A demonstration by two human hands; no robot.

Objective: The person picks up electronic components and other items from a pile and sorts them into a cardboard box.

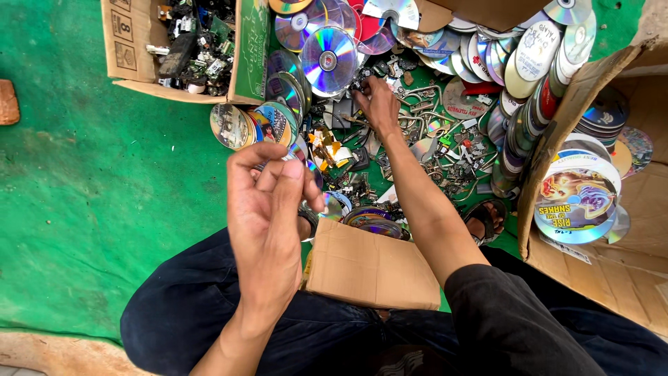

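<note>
Fingers (282,174) of my left hand (268,223) are pinched together, raised over my lap, closed on a thin shiny disc fragment (298,154) whose edge peeks out above the fingertips. Just beyond sits a flat cardboard piece (372,268) on my knees, then a few loose discs (369,217) on the green mat (104,174). Farther out my right hand (379,104) reaches down into the heap of metal scraps (431,132), fingers curled into it; I cannot tell whether they grip anything. Behind it lies a reflective CD (328,59), with a cardboard box of electronic parts (132,42) to the left and stacked discs (529,97) to the right. The sharp fragment could slip or cut, I judge, and the scraps could snag my reaching hand.
</note>
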